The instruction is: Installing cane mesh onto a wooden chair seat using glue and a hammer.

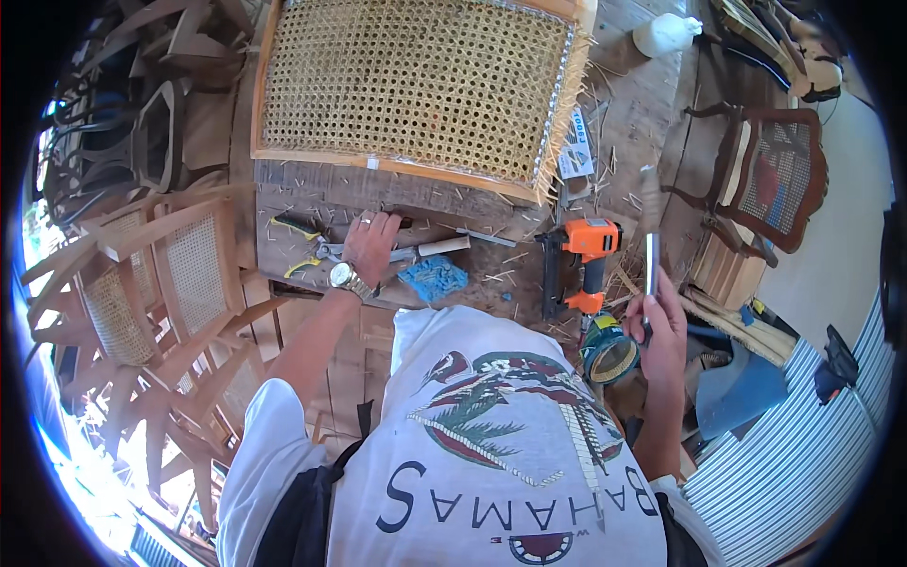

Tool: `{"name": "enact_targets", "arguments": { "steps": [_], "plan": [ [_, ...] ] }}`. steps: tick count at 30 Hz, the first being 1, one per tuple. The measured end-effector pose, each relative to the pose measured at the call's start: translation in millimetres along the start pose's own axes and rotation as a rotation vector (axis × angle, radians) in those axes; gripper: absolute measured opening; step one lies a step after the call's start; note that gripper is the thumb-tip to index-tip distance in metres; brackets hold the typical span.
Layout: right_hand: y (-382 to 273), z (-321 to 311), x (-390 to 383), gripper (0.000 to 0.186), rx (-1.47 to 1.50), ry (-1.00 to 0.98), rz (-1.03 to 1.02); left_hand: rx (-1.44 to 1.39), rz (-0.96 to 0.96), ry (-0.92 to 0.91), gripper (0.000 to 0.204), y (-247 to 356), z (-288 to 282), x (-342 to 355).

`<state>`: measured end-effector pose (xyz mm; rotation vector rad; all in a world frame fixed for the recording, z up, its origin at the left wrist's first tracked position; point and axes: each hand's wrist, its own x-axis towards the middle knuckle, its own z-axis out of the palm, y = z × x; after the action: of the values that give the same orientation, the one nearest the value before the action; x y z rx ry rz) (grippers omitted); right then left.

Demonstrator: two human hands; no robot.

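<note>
My right hand is closed around a long tool held upright, with a silver metal shaft and a rough beige upper part; its exact kind is unclear. At the bench's near edge my left hand lies among hand tools, its fingers bent over something mostly hidden, with a dark piece showing beside them. Touching or close to it are yellow-and-black handled pliers, a tool with a pale wooden handle and a crumpled blue cloth. Beyond lies a wooden frame with woven cane.
An orange and black nail gun stands between the frame and my right hand, near a round green tin. A white bottle sits far right. Cane chairs crowd the left; another cane-backed chair stands right.
</note>
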<state>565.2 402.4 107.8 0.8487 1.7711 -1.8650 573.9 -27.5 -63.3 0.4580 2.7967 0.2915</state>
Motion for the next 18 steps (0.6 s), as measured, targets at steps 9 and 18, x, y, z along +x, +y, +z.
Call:
{"name": "enact_targets", "arguments": {
  "steps": [9,18],
  "plan": [
    [-9.0,-7.8,3.2,0.066,-0.107,-0.086,-0.199,-0.062,0.073,0.125,0.025,1.7,34.3,-16.8],
    [-19.4,9.8,14.0,0.071,-0.388,-0.101,-0.342,-0.287,-0.009,0.17,0.033,16.6,-23.5,-16.2]
  ]
}}
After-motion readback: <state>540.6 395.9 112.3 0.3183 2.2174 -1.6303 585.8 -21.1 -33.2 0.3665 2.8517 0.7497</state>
